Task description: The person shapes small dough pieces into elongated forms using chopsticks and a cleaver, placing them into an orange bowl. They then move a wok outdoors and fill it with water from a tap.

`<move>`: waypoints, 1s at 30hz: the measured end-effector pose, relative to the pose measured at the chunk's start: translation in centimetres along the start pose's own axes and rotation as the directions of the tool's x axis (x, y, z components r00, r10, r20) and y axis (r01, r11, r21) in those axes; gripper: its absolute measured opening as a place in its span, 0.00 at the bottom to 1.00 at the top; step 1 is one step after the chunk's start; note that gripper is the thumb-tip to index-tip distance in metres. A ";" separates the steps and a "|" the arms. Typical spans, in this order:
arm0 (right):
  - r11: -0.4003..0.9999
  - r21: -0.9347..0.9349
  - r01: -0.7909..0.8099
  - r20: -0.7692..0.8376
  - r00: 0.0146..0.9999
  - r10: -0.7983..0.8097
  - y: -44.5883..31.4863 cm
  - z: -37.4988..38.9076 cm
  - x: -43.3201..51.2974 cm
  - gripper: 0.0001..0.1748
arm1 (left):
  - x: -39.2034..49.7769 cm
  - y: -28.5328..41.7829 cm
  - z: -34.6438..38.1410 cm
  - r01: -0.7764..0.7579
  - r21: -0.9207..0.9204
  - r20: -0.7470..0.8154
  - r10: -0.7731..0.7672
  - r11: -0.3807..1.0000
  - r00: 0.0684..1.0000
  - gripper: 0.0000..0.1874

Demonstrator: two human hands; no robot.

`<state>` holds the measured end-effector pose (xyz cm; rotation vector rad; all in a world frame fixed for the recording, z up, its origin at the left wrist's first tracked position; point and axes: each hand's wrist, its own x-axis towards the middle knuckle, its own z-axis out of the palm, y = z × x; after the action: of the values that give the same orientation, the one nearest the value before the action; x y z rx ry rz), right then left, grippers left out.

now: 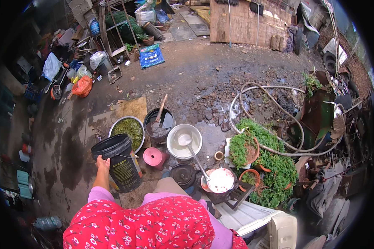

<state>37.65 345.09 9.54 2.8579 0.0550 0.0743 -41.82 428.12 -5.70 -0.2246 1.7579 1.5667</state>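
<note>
My left hand (103, 162) grips the rim of a black plastic bucket (124, 176) with printed writing and a wire handle. The bucket tilts slightly, and its inside looks dark. My right hand is out of view; only its lavender sleeve (220, 228) shows. Beyond the bucket, a metal basin holds chopped greens (131, 128). A pink plastic stool (152, 156) stands right of the bucket. Farther right, a pale metal pot (174, 151) contains cloudy liquid, with a long-handled ladle (195, 158) resting in it. Behind the stool, a dark tub (149, 116) holds water and a wooden-handled tool (161, 109).
A round dark lid or pot (183, 175) and a white-and-red basin (219, 180) sit before me. Potted green plants (277, 168) and a looped hose (299, 130) crowd the right. A blue printed bag (151, 56) lies on wet ground, with a plywood panel (246, 25) behind.
</note>
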 end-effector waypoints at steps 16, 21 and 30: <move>0.990 -0.116 0.079 0.063 0.995 -0.072 0.5 2.0 2.5 0.24 | 2.3 1.2 -10.0 0.070 -0.297 -0.048 -0.088 0.952 0.995 0.36; 0.992 -0.086 0.094 0.062 0.994 -0.089 -2.3 -0.3 2.9 0.25 | 3.7 2.0 -10.2 0.000 -0.231 -0.187 -0.044 0.973 0.981 0.35; 0.984 -0.024 0.178 0.039 0.983 -0.177 -11.2 -5.3 2.0 0.26 | 8.2 2.4 -19.4 0.060 -0.235 -0.165 -0.100 0.970 0.981 0.40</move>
<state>39.03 357.40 11.62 2.8116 0.2987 -0.0136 -56.92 413.86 -9.67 -0.5563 1.6729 1.7341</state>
